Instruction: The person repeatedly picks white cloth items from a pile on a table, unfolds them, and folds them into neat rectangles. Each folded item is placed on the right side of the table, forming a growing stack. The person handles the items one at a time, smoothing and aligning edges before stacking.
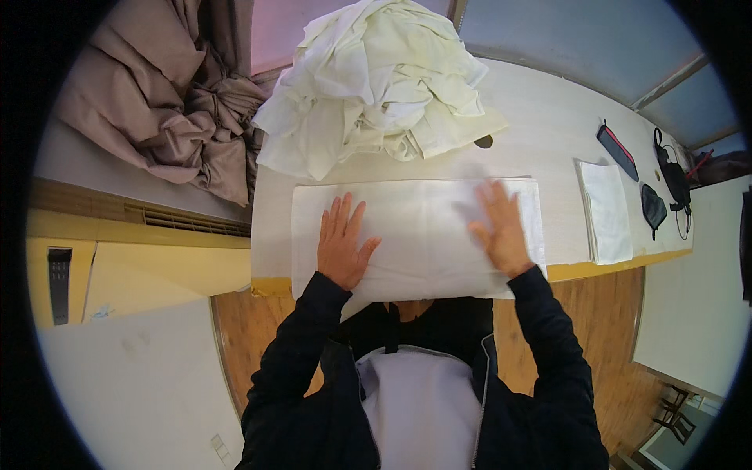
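A white cloth (405, 235) lies flat in a wide rectangle on the table before me, its near edge hanging over the table's front. My left hand (345, 241) rests palm down on its left part, fingers apart. Over its right part is my right hand (499, 229), fingers also apart and slightly blurred; whether it presses on the cloth is hard to tell. Neither hand grips anything. Behind the flat cloth rises a crumpled heap of white cloths (382, 88). A narrow folded stack of white cloth (606, 211) lies to the right.
On the table (552, 117), at right, are a dark pouch with a red zip (617, 151), a small dark pouch (653, 207) and a black strapped item (672, 176). A round dark hole (483, 141) shows beside the heap. Brown curtains (158, 117) bunch at left, above a yellow cabinet (170, 258).
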The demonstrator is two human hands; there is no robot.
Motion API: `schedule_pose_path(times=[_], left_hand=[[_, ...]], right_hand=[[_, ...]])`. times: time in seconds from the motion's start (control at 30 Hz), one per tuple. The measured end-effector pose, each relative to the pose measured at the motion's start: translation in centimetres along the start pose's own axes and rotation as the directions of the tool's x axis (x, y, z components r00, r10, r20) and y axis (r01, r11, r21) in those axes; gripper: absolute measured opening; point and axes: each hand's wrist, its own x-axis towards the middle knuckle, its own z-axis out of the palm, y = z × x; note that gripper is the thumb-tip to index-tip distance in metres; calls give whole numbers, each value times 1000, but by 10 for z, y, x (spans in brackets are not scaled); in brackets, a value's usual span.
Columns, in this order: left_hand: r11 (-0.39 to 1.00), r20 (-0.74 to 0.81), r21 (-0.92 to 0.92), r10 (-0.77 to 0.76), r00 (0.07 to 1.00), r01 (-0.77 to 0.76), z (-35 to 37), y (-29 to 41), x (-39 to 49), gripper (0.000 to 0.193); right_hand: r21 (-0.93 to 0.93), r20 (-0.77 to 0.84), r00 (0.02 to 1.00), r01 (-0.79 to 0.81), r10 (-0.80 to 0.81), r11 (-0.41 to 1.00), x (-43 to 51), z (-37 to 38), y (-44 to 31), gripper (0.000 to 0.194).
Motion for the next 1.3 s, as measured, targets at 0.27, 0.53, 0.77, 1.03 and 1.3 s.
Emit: schedule_pose_path(times=[0.27,0.53,0.77,1.03,1.3], left_hand=[[979,-464,142,-65,883,147,-37,-104,-74,33],[484,-36,-716,-746,665,504,17,-56,-227,46],[391,284,-637,-682,674,665,41,-70,-223,32],[249,274,-788,-677,683,564,6,-60,-263,22],[67,191,-965,-481,856,254,-120,-3,-234,22]], right_hand=[[21,-385,835,-417,392,909,-61,-22,82,53],[778,-99,393,-542,914,317,-229,36,30,19],[838,509,476,-463,717,-288,-229,78,38,56],[699,509,470,-714,721,-28,-258,42,44,41],[940,189,666,-334,721,62,-234,-115,-28,21]])
